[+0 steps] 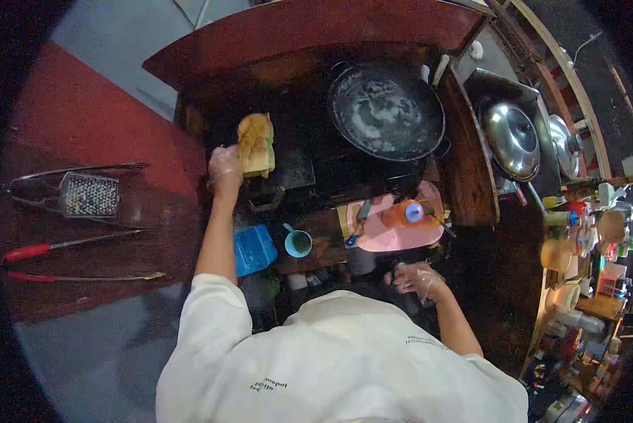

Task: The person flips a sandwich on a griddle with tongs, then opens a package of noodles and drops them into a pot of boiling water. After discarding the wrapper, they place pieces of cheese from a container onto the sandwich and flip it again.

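Left hand [225,169] against toasted bread [256,145], apparently gripping its side.

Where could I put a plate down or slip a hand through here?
Perhaps the dark red surface, just right of the grater. The dark gap between bread and wide pan looks passable. It's crowded on the pink board and among the far-right tubs.
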Demonstrator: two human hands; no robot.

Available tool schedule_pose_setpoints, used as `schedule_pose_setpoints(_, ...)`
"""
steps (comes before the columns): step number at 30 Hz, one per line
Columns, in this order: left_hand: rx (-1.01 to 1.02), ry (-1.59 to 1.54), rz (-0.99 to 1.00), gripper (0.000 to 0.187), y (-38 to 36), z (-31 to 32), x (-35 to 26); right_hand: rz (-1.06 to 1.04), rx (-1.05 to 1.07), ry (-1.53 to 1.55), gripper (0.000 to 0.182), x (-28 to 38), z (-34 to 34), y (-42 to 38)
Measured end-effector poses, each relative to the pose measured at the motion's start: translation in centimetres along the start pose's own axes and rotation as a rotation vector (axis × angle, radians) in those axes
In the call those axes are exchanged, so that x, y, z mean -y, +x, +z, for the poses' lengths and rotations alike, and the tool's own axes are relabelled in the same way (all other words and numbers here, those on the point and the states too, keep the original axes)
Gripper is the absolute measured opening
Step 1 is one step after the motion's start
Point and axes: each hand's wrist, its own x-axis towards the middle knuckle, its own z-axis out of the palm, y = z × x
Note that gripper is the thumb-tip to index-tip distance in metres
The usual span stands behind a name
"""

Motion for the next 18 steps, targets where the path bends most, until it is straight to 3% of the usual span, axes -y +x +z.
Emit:
schedule_pose_setpoints(1, 0.128, 0.13, 0.004, 0.024, -0.2, 0.0, -0.3, -0.002, -0.025, -0.042, 0.037, 0.0, -0.2, 0.1)
schedule_pose_setpoints(3, 0.066, -0.157, -0.247, 0.021, -4.2, -0.7, -0.6, -0.008, -0.013, -0.014, 0.038, 0.3, -0.4, -0.8)
schedule_pose_setpoints(5, -0.005, -0.231, -0.083, 0.019, -5.7, -3.2, -1.1, -0.016, -0.003, 0.026, 0.039, 0.4, -0.8, -0.8)
schedule_pose_setpoints(9, -0.106, -0.072, -0.117, 0.017, -5.7, -0.8, 0.8, 0.051, -0.032, 0.079, 0.034, -0.6, -2.6, -0.3)
schedule_pose_setpoints(13, -0.062, -0.207, -0.042, 0.019, -10.1, -4.0, -3.2, 0.045, -0.104, 0.174, 0.037, -0.8, -5.9, 1.0)
schedule_pose_setpoints(15, -0.039, -0.187, -0.096, 0.017, -9.5, -3.8, -3.8, -0.03, -0.173, 0.214, 0.04, -1.6, -7.8, 1.1)
schedule_pose_setpoints(17, -0.272, -0.205, -0.122, 0.017, -7.1, -3.1, -3.5, -0.05, -0.189, 0.234, 0.039, -2.4, -9.8, 2.0)
schedule_pose_setpoints(18, -0.266, -0.203, -0.117, 0.017, -7.3, -3.3, -3.1, -0.065, -0.225, 0.243, 0.038, -2.3, -10.4, 2.2)
